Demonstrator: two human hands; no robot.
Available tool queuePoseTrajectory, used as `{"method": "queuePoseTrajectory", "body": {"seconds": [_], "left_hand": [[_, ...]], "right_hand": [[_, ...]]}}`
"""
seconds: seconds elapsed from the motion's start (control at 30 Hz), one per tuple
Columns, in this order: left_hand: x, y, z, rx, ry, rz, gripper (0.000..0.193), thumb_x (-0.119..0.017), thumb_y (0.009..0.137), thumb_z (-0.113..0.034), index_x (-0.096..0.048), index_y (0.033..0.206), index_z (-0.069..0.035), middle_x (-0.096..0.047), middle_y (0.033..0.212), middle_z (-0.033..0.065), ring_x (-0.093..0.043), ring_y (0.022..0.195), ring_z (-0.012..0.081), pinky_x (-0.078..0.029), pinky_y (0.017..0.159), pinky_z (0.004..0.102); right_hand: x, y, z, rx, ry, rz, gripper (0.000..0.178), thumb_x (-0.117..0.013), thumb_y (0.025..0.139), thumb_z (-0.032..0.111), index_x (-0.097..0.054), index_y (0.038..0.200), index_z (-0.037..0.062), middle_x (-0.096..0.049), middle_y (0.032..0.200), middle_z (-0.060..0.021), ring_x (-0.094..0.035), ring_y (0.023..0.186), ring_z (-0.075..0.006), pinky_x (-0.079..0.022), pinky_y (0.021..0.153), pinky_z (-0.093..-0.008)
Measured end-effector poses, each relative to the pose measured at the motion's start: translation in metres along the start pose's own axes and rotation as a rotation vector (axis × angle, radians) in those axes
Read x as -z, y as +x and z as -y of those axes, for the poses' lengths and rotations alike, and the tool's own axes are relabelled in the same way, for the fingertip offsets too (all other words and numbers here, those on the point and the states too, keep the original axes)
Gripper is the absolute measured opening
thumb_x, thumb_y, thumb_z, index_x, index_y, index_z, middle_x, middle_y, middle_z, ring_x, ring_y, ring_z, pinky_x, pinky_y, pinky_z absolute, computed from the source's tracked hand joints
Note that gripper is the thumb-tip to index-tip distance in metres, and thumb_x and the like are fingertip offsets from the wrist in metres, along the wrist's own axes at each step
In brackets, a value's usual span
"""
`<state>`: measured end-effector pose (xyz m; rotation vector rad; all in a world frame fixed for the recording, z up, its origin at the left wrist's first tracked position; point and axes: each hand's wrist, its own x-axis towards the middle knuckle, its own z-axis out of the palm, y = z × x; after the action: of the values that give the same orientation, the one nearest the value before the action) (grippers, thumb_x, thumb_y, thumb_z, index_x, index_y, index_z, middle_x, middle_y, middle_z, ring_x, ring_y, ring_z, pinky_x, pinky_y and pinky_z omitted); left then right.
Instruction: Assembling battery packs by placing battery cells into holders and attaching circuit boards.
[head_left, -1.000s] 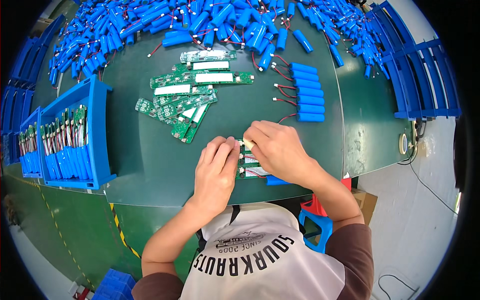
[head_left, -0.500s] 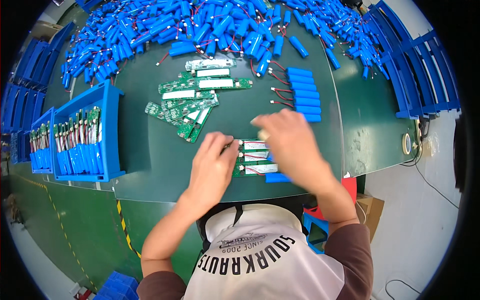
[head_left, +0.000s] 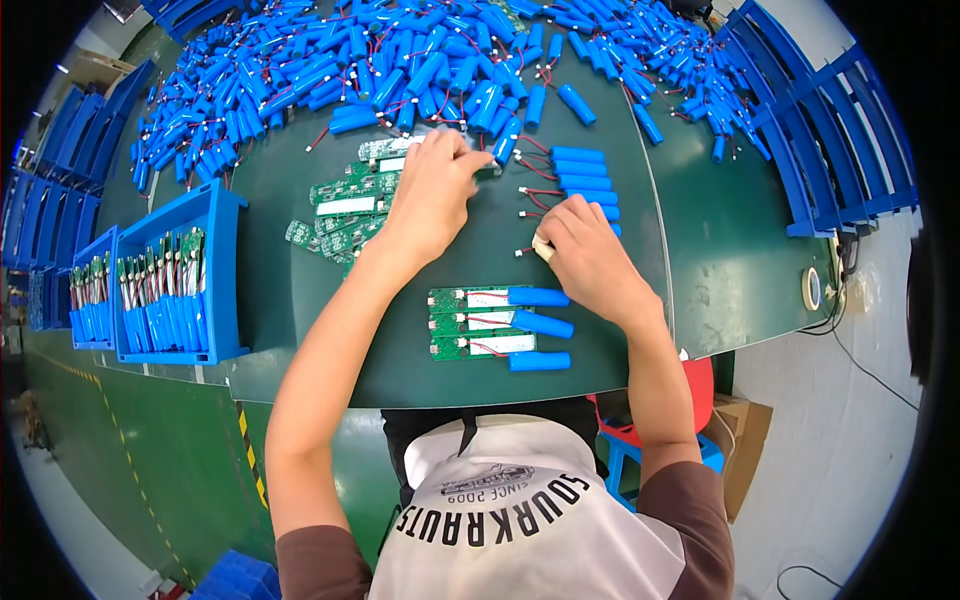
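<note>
My left hand [head_left: 432, 190] reaches forward over a stack of green circuit boards [head_left: 345, 205], its fingers closing on the far end of the top board. My right hand [head_left: 590, 255] rests at the near end of a short row of blue battery cells [head_left: 580, 170] with red and black wires, fingers curled on the nearest cell; one fingertip is wrapped in pale tape. Close to the table's near edge lie three finished sets [head_left: 490, 325], each a green board joined to a blue cell, side by side and untouched.
A big heap of loose blue cells [head_left: 400, 60] covers the back of the green table [head_left: 700, 230]. A blue bin [head_left: 225, 270] with upright boards and cells stands at the left, more bins beyond it. Blue racks [head_left: 830, 130] and a tape roll [head_left: 812, 288] are at the right.
Both hands have left the finished sets at the near edge. My left hand moved forward to the board stack, my right hand to the row of blue cells.
</note>
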<state>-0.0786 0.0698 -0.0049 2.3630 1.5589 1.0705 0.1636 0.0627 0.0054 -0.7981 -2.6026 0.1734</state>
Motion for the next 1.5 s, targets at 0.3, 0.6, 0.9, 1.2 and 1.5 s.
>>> {"method": "queuePoseTrajectory", "body": {"seconds": [0.3, 0.6, 0.9, 1.2, 1.5], "left_hand": [[0.014, -0.064, -0.036, 0.559, -0.544, -0.305, 0.018, -0.075, 0.084, 0.002, -0.067, 0.099, -0.003, -0.065, 0.088, 0.0043, -0.062, 0.078, 0.0129, -0.049, 0.07, 0.0292], [0.022, -0.073, -0.04, 0.244, -0.153, -0.02, 0.017, -0.068, 0.083, 0.006, -0.07, 0.098, 0.0, -0.065, 0.093, 0.0101, -0.06, 0.082, 0.0294, -0.049, 0.078, 0.0351], [0.001, -0.063, -0.08, 0.523, -0.622, -0.078, 0.022, -0.068, 0.086, 0.005, -0.068, 0.107, 0.0, -0.066, 0.087, 0.0103, -0.065, 0.074, 0.0197, -0.052, 0.066, 0.0311], [0.036, -0.09, -0.063, 0.32, -0.008, -0.102, 0.021, -0.069, 0.084, 0.003, -0.07, 0.105, 0.001, -0.066, 0.103, 0.0137, -0.062, 0.095, 0.0323, -0.051, 0.082, 0.0416], [0.013, -0.11, -0.061, 0.189, 0.014, -0.044, 0.035, -0.07, 0.077, 0.01, -0.069, 0.111, 0.004, -0.062, 0.11, 0.0129, -0.058, 0.103, 0.0316, -0.053, 0.083, 0.0416]], "right_hand": [[0.003, -0.001, 0.007, -0.187, 0.352, -0.122, 0.028, -0.07, 0.081, -0.005, -0.063, 0.108, 0.0032, -0.062, 0.088, -0.0099, -0.057, 0.085, -0.0281, -0.048, 0.072, -0.0384], [0.005, 0.0, 0.01, -0.284, 0.487, -0.086, 0.016, -0.066, 0.086, -0.005, -0.065, 0.102, -0.0025, -0.064, 0.092, -0.0114, -0.061, 0.077, -0.0249, -0.051, 0.071, -0.0345], [-0.01, 0.008, 0.032, -0.283, 0.65, 0.008, 0.011, -0.066, 0.089, 0.001, -0.063, 0.099, -0.0025, -0.058, 0.082, -0.0094, -0.059, 0.072, -0.0207, -0.049, 0.065, -0.0326], [-0.008, 0.024, 0.034, -0.218, 0.333, 0.1, 0.01, -0.068, 0.084, 0.002, -0.06, 0.089, -0.0004, -0.061, 0.079, -0.0122, -0.061, 0.068, -0.029, -0.048, 0.06, -0.0376], [-0.022, 0.037, 0.048, -0.154, 0.314, 0.235, 0.008, -0.062, 0.083, 0.003, -0.061, 0.091, 0.0001, -0.062, 0.083, -0.0149, -0.062, 0.073, -0.0371, -0.047, 0.063, -0.047]]}}
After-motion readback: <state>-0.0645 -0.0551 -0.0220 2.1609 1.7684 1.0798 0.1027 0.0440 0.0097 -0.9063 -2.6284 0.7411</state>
